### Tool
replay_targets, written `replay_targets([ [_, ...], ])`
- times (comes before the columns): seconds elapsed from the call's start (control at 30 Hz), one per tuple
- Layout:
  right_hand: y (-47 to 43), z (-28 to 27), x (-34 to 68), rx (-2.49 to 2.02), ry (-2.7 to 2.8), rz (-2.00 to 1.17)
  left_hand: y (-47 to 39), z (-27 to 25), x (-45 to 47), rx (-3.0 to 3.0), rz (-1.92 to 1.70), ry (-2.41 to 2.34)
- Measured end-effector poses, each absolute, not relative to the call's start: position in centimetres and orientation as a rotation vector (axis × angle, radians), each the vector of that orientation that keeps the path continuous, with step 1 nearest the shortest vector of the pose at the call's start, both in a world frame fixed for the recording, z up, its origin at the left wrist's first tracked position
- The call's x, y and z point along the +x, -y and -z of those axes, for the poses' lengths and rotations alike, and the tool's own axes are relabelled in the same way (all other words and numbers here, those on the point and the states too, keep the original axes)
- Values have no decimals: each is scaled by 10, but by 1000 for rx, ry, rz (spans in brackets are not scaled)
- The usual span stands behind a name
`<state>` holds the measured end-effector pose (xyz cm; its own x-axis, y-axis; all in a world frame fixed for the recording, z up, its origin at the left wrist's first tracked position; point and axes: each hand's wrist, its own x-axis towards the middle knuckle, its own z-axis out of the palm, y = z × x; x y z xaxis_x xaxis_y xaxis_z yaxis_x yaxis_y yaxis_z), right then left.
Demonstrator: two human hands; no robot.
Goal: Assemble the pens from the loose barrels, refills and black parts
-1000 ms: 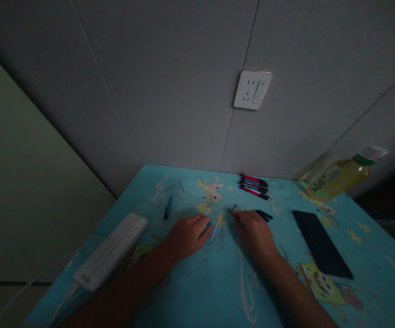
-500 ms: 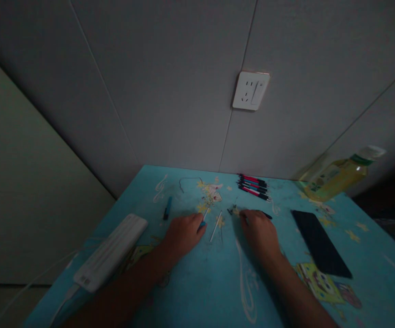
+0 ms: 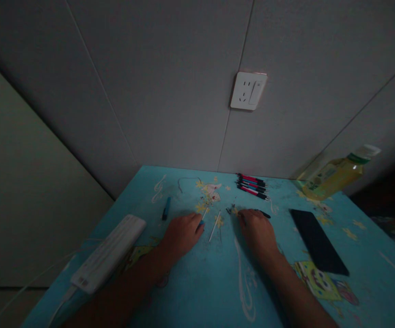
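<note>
My left hand [image 3: 183,234] rests on the table, its fingers closed around a blue pen piece [image 3: 201,222]. A thin white stick, like a pen refill [image 3: 204,213], juts out past its fingertips. Just right of it lies another white refill [image 3: 214,226]. My right hand [image 3: 257,228] is curled with fingertips down at the tabletop; whatever is between them is hidden. Small dark pen parts [image 3: 230,210] lie beside those fingertips. Behind the right hand's knuckles, a black pen piece [image 3: 263,213] shows. A blue pen barrel with a dark end [image 3: 166,208] lies left of my left hand.
Several red, blue and black pens [image 3: 252,186] lie in a row near the wall. A white power strip [image 3: 108,254] with a cable is at left. To the right are a dark flat slab [image 3: 318,241] and a bottle of yellow liquid [image 3: 336,177]. Patterned blue cloth [image 3: 204,282] covers the table.
The whole view has shifted slightly. Both hands keep nearly the same places and grips, and the things on the table lie as before.
</note>
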<state>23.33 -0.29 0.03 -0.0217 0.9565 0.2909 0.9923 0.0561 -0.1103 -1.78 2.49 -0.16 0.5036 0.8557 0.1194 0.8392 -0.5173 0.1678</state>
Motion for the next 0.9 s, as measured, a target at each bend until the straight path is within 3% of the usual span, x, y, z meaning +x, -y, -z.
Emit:
replay_targets([
  [0.37, 12, -5, 202, -1335, 2322, -165, -26, 4, -19, 2642, -274, -1529],
  [0.57, 12, 1, 193, -1231, 2485, -69, -23, 2, -17, 2607, -322, -1513],
  [0.9, 6, 3, 188, -1172, 2578, 90, -27, 9, -15, 2449, -724, -1306],
])
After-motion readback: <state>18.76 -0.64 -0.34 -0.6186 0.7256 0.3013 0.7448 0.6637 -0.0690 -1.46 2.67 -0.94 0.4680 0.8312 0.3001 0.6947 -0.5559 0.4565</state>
